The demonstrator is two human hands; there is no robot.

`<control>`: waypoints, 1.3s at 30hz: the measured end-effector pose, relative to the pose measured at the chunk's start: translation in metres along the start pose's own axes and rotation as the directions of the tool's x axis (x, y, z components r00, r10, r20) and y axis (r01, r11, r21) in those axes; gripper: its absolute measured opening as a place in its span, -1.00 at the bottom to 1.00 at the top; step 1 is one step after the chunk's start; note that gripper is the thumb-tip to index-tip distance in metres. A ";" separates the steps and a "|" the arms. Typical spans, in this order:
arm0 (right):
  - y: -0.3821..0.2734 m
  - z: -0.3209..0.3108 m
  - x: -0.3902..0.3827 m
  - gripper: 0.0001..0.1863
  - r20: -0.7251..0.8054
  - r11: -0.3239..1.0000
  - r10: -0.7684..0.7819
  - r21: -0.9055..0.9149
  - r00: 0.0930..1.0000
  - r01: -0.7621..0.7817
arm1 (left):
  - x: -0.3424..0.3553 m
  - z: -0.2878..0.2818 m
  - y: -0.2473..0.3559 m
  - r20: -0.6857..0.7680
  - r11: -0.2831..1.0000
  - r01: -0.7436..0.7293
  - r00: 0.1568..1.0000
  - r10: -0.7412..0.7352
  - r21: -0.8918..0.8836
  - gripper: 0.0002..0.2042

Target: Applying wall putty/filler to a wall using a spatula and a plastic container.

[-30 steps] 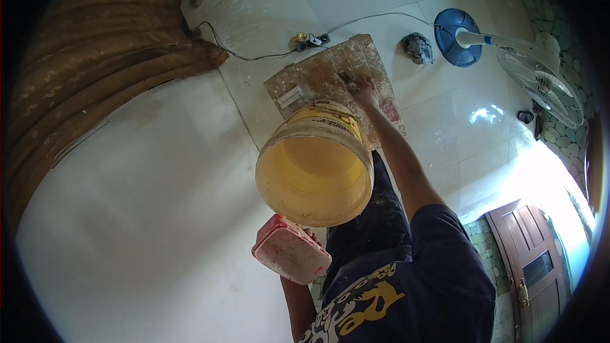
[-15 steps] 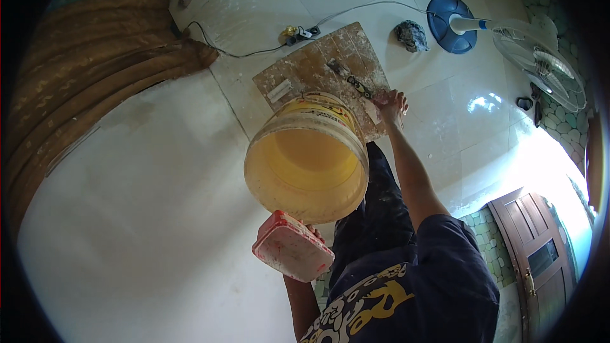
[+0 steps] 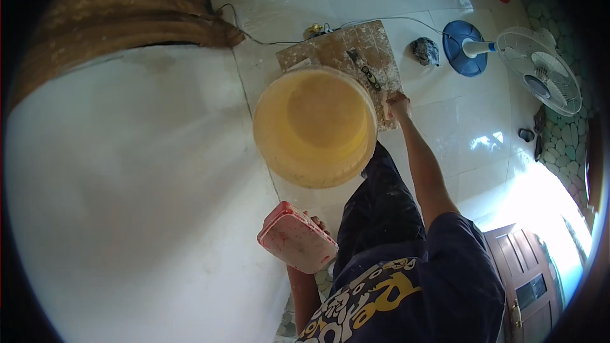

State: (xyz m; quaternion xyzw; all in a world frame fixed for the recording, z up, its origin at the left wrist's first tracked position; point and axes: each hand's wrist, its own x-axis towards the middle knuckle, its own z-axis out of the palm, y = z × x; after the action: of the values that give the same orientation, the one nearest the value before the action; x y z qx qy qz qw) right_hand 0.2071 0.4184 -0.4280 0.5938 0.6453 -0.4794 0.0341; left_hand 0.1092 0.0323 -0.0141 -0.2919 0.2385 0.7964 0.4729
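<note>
My left hand (image 3: pixel 319 223) grips a red rectangular plastic tub (image 3: pixel 297 241) by its right side, low in front of me. Pale smears cover the tub, and it hides most of that hand. Farther out, a large yellow bucket (image 3: pixel 318 174) faces me with its round mouth; its inside wall looks pale and smeared. My right hand (image 3: pixel 398 105) is curled at the right edge of a stained brown board (image 3: pixel 375 41), beside a whitish flat piece. What its fingers hold, I cannot make out. A putty knife (image 3: pixel 364 71) with a dark handle lies on the board.
A standing fan (image 3: pixel 467 51) with a blue base is on the tiled floor at far right, near a crumpled dark bag (image 3: pixel 424 51). A cable (image 3: pixel 273 42) runs behind the board. Brown cloth (image 3: pixel 146 13) hangs far left by a white wall (image 3: pixel 127 184). A wooden door (image 3: pixel 524 267) stands right.
The view has shifted, showing more directly into the bucket. My right hand has gone from spread fingers to a curled shape at the board's edge. My left hand still holds the tub.
</note>
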 end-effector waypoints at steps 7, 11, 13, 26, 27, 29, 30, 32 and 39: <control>-0.054 -0.080 -0.125 -0.80 -0.075 0.838 -0.255 0.480 0.964 0.259 | -0.067 -0.078 -0.043 0.076 0.985 -0.138 0.986 0.147 -0.106 -0.42; -0.101 -0.126 -0.218 -0.85 -0.085 0.526 -0.306 0.815 0.948 0.243 | -0.098 -0.131 -0.076 0.066 0.922 -0.263 0.954 0.292 -0.286 -0.32; -0.127 -0.133 -0.246 -0.84 -0.023 0.478 -0.293 0.862 0.956 0.167 | -0.106 -0.141 -0.085 0.045 0.901 -0.327 0.934 0.354 -0.284 -0.27; -0.113 -0.158 -0.329 -0.75 0.663 0.345 -0.238 0.741 0.710 -0.576 | 0.087 -0.058 -0.123 0.039 0.980 0.010 0.999 -0.018 0.197 -0.28; -0.104 -0.164 -0.320 -0.70 0.620 0.301 -0.179 0.774 0.764 -0.557 | 0.113 -0.056 -0.134 0.012 0.962 0.095 0.995 -0.101 0.256 -0.27; -0.085 -0.166 -0.291 -0.61 0.564 0.281 -0.173 0.814 0.807 -0.509 | 0.161 -0.062 -0.157 0.033 0.969 0.160 0.985 -0.169 0.189 -0.30; -0.077 -0.166 -0.272 -0.60 0.491 0.294 -0.144 0.850 0.859 -0.436 | 0.189 -0.065 -0.166 -0.058 0.953 0.145 0.989 -0.134 0.268 -0.32; -0.059 -0.154 -0.227 -0.59 0.379 0.336 -0.072 0.880 0.923 -0.335 | 0.240 -0.075 -0.181 -0.321 0.854 0.205 0.946 -0.048 0.478 -0.42; -0.014 -0.081 -0.065 -0.61 0.333 0.367 0.004 0.877 0.943 -0.311 | 0.389 -0.109 -0.182 -0.330 0.499 0.156 0.901 0.281 0.852 -0.46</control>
State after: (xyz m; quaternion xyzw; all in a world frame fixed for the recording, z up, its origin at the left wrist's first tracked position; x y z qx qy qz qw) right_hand 0.2574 0.4265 -0.3369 0.4987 0.1984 -0.8274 -0.1656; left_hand 0.1490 0.2794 -0.3799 -0.1742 0.7117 0.5018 0.4598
